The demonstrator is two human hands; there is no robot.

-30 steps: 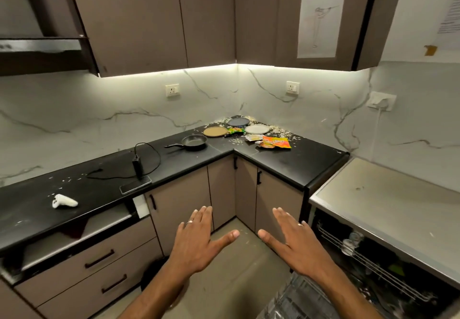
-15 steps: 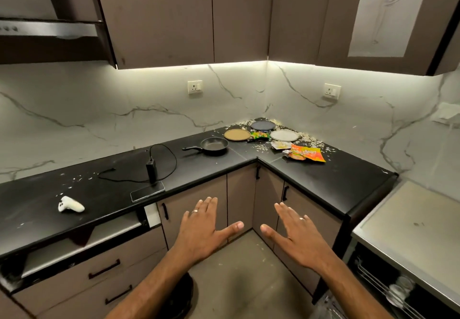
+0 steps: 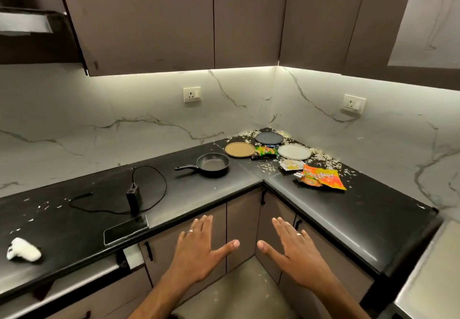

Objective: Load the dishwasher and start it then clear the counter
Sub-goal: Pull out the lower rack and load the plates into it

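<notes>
I see my left hand (image 3: 199,251) and right hand (image 3: 292,249) held out flat, fingers spread, holding nothing, in front of the corner cabinets. On the black counter (image 3: 336,219) sit the frying pan (image 3: 211,164), a tan plate (image 3: 240,149), a dark plate (image 3: 269,138) and a white plate (image 3: 294,151), with orange snack wrappers (image 3: 321,178) among scattered crumbs

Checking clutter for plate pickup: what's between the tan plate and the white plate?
Head view: a green snack wrapper lies between the tan plate and the white plate, with scattered grains nearby.
</notes>
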